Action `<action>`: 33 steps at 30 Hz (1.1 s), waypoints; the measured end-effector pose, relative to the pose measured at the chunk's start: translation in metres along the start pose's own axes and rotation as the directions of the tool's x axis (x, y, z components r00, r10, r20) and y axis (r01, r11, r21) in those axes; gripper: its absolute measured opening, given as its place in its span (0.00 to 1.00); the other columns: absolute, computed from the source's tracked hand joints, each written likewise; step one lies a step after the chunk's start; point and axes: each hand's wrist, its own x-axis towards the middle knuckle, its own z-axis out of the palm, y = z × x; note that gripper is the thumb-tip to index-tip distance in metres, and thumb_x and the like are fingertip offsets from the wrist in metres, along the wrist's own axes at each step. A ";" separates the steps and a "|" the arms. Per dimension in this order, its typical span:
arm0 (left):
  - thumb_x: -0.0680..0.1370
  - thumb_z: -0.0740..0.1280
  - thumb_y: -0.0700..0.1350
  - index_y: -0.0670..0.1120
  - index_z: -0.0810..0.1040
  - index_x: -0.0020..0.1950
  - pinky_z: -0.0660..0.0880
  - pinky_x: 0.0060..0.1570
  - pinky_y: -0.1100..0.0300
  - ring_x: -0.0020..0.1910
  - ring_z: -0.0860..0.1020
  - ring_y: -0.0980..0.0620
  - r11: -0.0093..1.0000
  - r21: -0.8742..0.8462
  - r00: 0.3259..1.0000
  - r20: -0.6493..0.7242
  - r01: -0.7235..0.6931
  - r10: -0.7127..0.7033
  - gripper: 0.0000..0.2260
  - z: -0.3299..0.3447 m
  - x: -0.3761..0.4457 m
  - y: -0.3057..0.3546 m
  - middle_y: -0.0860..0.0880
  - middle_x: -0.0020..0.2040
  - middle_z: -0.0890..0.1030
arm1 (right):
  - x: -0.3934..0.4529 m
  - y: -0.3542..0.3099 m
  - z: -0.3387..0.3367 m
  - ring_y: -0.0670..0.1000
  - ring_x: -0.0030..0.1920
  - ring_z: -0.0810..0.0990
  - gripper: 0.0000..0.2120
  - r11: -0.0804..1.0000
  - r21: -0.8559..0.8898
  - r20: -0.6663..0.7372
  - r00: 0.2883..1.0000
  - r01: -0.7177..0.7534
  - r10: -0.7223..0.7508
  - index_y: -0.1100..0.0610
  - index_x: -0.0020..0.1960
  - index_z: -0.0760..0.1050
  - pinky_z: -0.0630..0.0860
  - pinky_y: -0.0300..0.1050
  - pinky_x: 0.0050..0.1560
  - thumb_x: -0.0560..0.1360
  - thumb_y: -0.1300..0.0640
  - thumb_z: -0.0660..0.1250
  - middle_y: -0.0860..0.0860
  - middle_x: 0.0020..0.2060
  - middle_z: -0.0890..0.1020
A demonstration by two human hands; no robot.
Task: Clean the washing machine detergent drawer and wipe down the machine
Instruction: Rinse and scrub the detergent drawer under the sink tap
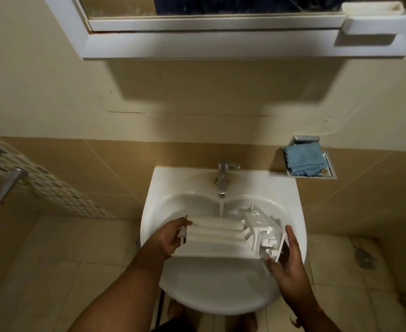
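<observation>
The white plastic detergent drawer (223, 238) is held sideways over the white sink (223, 291), underside up. My left hand (170, 238) grips its left end. Its right end, the front panel, is held by my right hand (286, 262), thumb under the corner and fingers along the side. Water runs from the chrome tap (223, 178) and falls just behind the drawer's far edge.
A blue cloth (304, 161) lies in a metal soap dish on the wall right of the sink. A white mirror cabinet (221, 41) hangs above. A patterned ledge with a chrome bar (8, 185) juts out at left. Tiled floor surrounds the sink.
</observation>
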 end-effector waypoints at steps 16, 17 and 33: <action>0.71 0.62 0.25 0.54 0.64 0.76 0.77 0.57 0.45 0.57 0.74 0.42 0.990 0.135 0.998 0.045 -0.051 0.045 0.38 -0.005 0.041 -0.005 0.44 0.73 0.67 | 0.023 -0.020 0.019 0.44 0.59 0.77 0.24 0.962 0.023 -0.126 0.954 -0.270 0.271 0.38 0.61 0.73 0.75 0.52 0.62 0.77 0.66 0.66 0.48 0.62 0.76; 0.71 0.62 0.26 0.54 0.65 0.76 0.76 0.58 0.44 0.56 0.74 0.43 0.988 0.148 0.999 0.009 -0.052 0.052 0.37 -0.004 0.043 -0.006 0.44 0.73 0.67 | 0.027 -0.021 0.021 0.44 0.58 0.77 0.23 0.966 0.000 -0.105 0.961 -0.259 0.257 0.37 0.58 0.74 0.75 0.50 0.60 0.77 0.66 0.67 0.48 0.61 0.76; 0.70 0.64 0.26 0.49 0.70 0.72 0.76 0.58 0.43 0.52 0.77 0.43 0.984 0.146 0.987 -0.109 -0.097 0.114 0.34 -0.005 0.067 -0.013 0.43 0.71 0.71 | 0.149 -0.060 0.127 0.56 0.43 0.78 0.09 0.350 0.787 0.209 0.753 -0.509 0.624 0.67 0.46 0.73 0.81 0.54 0.54 0.79 0.72 0.56 0.61 0.41 0.77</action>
